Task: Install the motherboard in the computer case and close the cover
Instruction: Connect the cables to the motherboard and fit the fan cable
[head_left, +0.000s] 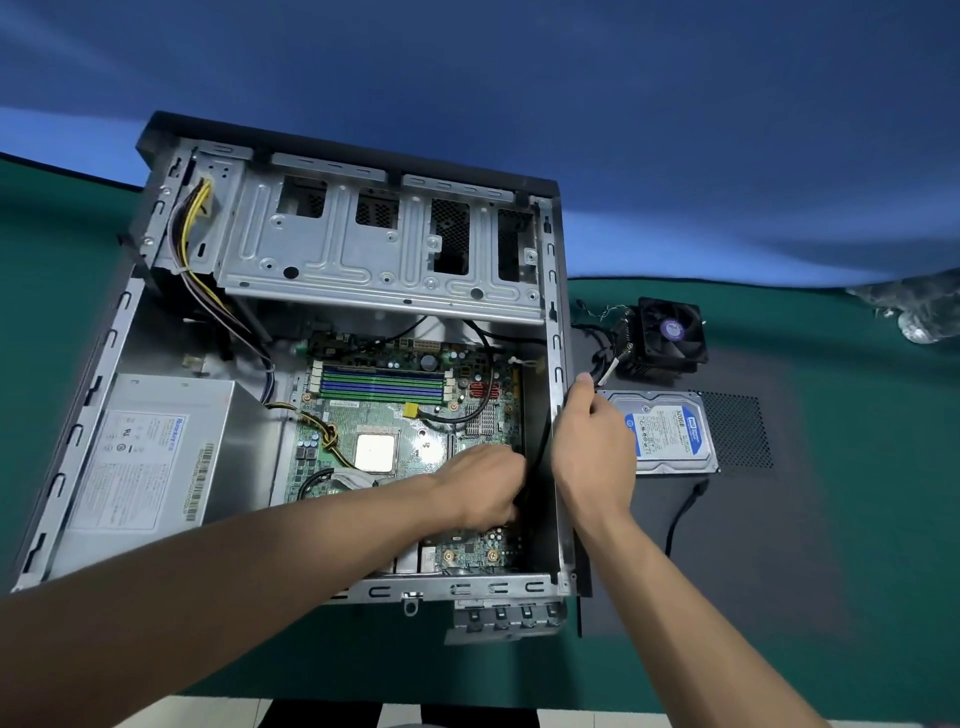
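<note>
The open computer case (83, 395) lies on its side on the green table. Inside it sits the green motherboard (395, 415), with coloured memory slots and a bare square processor (375, 451). My left hand (480, 486) reaches into the case over the board's right part, fingers curled down by a black cable (537, 457); its grip is hidden. My right hand (592, 449) sits at the case's right wall, fingers curled round the same black cable near the rim. The dark cover panel (769, 519) lies flat to the right of the case.
A grey power supply (150, 457) fills the case's left side, with a silver drive cage (374, 244) at the back. On the cover panel lie a hard drive (667, 431) and a black cooler fan (670, 335). A loose black cable (680, 514) trails beside them.
</note>
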